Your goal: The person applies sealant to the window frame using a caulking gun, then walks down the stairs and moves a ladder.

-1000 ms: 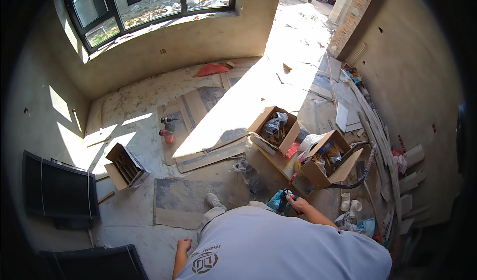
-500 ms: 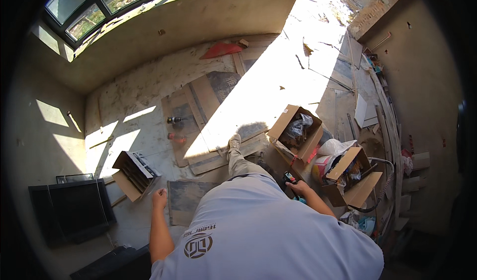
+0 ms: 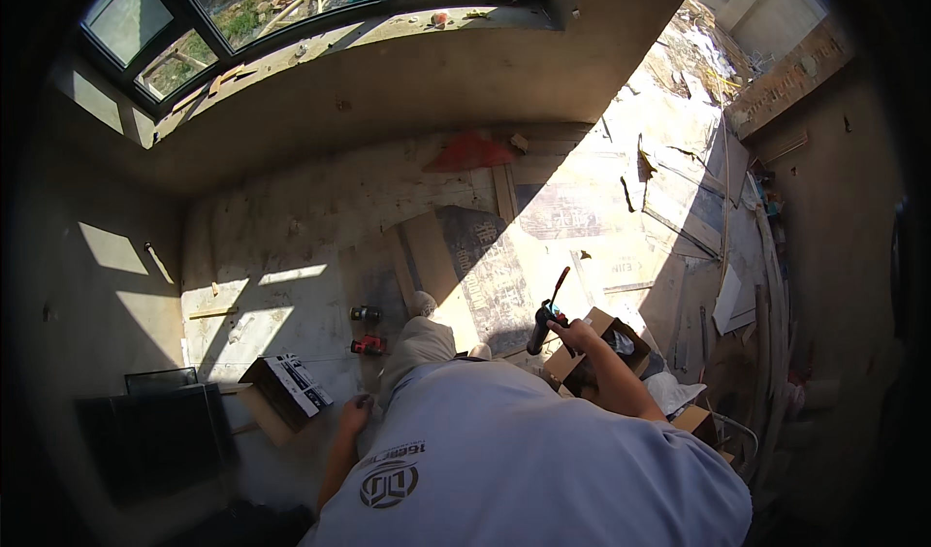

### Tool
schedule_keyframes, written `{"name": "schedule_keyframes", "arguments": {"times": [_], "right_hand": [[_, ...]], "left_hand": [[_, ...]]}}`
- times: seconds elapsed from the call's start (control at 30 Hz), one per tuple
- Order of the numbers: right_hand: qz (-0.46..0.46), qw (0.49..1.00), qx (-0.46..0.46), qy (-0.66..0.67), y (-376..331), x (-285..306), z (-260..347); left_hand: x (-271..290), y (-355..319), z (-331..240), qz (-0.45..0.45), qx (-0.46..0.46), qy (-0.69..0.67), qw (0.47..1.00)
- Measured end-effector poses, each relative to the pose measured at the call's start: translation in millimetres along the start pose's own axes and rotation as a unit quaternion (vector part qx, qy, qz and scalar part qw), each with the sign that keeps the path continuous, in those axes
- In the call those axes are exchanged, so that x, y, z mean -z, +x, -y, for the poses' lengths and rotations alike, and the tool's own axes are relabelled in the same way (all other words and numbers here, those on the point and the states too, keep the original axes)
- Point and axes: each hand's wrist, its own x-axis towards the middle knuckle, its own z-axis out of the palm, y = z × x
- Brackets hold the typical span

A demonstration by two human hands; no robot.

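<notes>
My right hand [image 3: 572, 335] is wrapped round a black hand tool [image 3: 541, 330] with a thin dark rod pointing up and away; its exact kind does not show. It is held over an open cardboard box [image 3: 629, 333] with dark and clear-wrapped items inside. At my left side, my left hand [image 3: 357, 411] hangs in shadow with its fingers curled closed; what is inside them, if anything, is hidden. It is nearest to a tilted cardboard box [image 3: 274, 413] with black-and-white printing. Ahead of that hand, a red power tool [image 3: 368, 345] and a dark drill-like tool [image 3: 365, 313] rest on the floor.
Brown floor boards [image 3: 485, 275] and loose planks cover much of the dusty floor. A red sheet [image 3: 470, 152] lies by the window wall. At left stands a black flat screen [image 3: 160, 440]. White bags [image 3: 671, 392], a second box and long timbers [image 3: 773, 305] line the right.
I have moved forward, nearer the open box and the floor tools. My right hand has lifted the black tool up and ahead. My left hand stays curled at my side.
</notes>
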Motion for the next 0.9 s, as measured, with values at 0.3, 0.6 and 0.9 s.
{"name": "schedule_keyframes", "arguments": {"times": [0.3, 0.6, 0.9], "right_hand": [[-0.153, 0.979, 0.093, -0.098, 123.4, 151.6, 167.8], [-0.156, 0.955, 0.208, -0.143, 221.9, 297.0, 372.7], [-0.085, 0.936, 0.299, -0.167, 448.8, 386.3, 612.6]], "left_hand": [[87.5, 258.7, -69.3, 0.030, 0.036, 0.020, 0.999], [234.5, 399.8, -241.4, -0.112, -0.076, -0.221, 0.966], [183.2, 294.3, -269.5, -0.129, 0.245, -0.207, 0.938]]}}
